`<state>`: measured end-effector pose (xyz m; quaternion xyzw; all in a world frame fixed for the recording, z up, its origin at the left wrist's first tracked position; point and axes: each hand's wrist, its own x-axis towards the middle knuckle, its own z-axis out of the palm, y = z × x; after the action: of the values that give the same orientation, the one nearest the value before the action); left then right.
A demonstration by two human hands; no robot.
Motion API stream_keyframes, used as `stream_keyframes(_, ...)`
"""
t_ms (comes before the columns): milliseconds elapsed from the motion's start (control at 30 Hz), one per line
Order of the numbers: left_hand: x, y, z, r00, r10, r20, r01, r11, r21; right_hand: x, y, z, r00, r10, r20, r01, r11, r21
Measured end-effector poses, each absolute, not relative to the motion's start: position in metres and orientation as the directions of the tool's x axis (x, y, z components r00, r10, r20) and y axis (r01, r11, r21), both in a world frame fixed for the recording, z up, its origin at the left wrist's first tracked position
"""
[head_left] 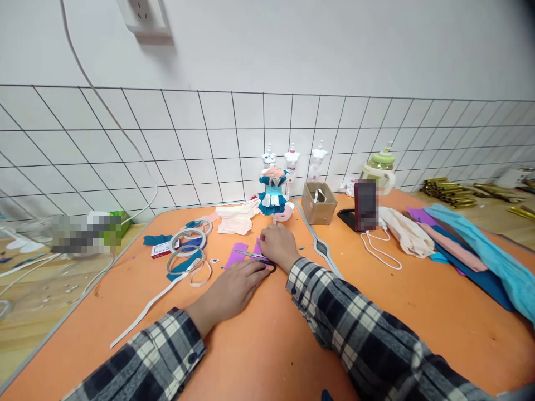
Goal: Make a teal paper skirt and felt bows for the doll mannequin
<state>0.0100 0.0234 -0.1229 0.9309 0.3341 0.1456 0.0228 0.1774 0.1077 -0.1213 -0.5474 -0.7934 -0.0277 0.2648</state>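
My left hand lies on the orange mat, fingers stretched out flat with the tips at the black handle of a pair of scissors. The scissors' blades point left across pieces of purple fabric. Just beyond the handle is my right hand, its fingers curled down beside the purple fabric; whatever is in them is hidden. Directly behind it stands a small dress form wearing a teal and white ruffled dress with a pink collar.
Rolls of ribbon and a small box lie left. Behind are white dress forms, a cardboard box, a phone and a green-lidded jug. A grey strip crosses the mat; fabrics pile at right.
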Motion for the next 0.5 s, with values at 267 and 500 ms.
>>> stream_keyframes(267, 0.011, 0.027, -0.121, 0.769, 0.585, 0.257, 0.57, -0.81, 0.137, 0.194, 0.089, -0.116, -0.182, 0.717, 0.673, 0.641, 0.605, -0.471)
stream_keyframes(500, -0.023, 0.021, -0.109, 0.608, 0.526, 0.595, 0.55, -0.819, 0.164, 0.196, 0.057, -0.124, -0.18, 0.912, 0.369, 0.123, 0.393, -0.911)
